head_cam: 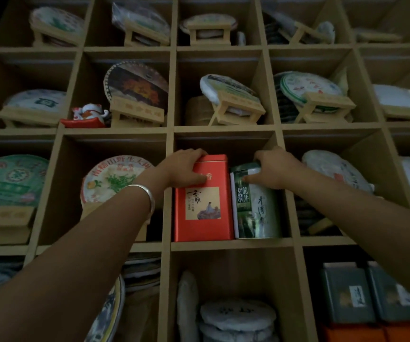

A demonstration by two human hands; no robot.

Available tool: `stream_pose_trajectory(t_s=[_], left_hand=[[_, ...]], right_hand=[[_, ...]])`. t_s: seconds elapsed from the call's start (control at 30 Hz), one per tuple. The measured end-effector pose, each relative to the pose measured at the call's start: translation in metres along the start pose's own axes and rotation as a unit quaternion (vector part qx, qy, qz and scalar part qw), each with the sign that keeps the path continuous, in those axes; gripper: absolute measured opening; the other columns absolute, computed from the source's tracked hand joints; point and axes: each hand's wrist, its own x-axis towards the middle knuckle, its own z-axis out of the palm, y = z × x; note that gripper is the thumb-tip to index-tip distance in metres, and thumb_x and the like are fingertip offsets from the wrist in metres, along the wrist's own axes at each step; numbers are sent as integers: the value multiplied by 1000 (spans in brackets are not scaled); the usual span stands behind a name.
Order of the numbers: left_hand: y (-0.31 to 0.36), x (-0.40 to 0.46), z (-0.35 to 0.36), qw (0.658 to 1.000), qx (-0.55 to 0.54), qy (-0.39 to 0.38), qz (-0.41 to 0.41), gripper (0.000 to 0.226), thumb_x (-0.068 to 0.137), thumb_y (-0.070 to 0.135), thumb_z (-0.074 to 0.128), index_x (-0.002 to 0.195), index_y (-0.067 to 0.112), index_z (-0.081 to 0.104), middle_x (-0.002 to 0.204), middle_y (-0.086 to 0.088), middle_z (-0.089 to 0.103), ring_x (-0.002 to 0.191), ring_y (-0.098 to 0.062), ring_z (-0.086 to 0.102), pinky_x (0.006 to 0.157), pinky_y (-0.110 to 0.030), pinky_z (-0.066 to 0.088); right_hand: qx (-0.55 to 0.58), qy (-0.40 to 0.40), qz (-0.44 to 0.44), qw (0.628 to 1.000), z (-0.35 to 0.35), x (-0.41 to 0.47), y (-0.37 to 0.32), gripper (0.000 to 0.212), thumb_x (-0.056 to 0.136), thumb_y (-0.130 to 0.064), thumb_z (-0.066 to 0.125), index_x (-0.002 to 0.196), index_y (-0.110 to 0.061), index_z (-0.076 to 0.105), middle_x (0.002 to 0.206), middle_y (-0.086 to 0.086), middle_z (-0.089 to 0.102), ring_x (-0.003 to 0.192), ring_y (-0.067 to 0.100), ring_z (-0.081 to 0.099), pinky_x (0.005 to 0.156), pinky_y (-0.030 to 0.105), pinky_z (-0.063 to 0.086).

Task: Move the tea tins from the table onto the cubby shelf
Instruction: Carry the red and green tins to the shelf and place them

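Both tins stand upright, side by side in one cubby: your left hand grips the red tin and right hand the green tin near the tops; likely light, rigid, slick.

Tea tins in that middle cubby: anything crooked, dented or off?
Nothing stands out. The red tin and green tin stand upright side by side, bases on the cubby shelf, left hand and right hand gripping their tops.
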Motion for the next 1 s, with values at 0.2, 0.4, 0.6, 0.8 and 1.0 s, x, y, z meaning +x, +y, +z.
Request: stream_pose_trajectory(t_s=[0.2,0.4,0.6,0.8,1.0], left_hand=[[2,1,0,1000,14,-9,2,78,76,53,65,139,25,31,129,-6,49,116,-23,45,86,-33,35],[1,4,-1,999,19,-25,-6,78,77,52,65,140,25,29,132,-6,48,118,-25,44,89,-35,35],[3,5,-3,999,0,-40,-27,77,77,48,67,141,27,29,134,-4,46,121,-24,42,92,-37,36],[3,3,-8,996,-43,-66,-47,83,72,53,72,140,32,29,134,-1,45,122,-22,41,95,-40,38],[3,2,-4,997,-47,-37,-49,82,70,53,74,137,33,32,133,-1,47,121,-21,42,89,-36,37]], right_hand=[[38,-55,-30,997,-3,-2,16,46,81,-44,68,115,-12,62,114,10,65,102,23,60,83,34,51],[-27,-79,-59,995,-11,6,18,53,81,-49,67,118,-13,61,114,8,65,101,22,60,85,35,51],[-91,-46,-148,984,-12,8,12,66,77,-56,67,130,-21,51,123,6,58,112,23,54,87,33,47],[28,-61,-126,990,-3,6,18,66,74,-34,78,132,-21,49,130,4,55,117,21,53,91,32,46],[135,-64,-116,982,5,-1,31,59,75,-22,78,129,-19,53,125,5,59,111,20,57,92,38,51]])
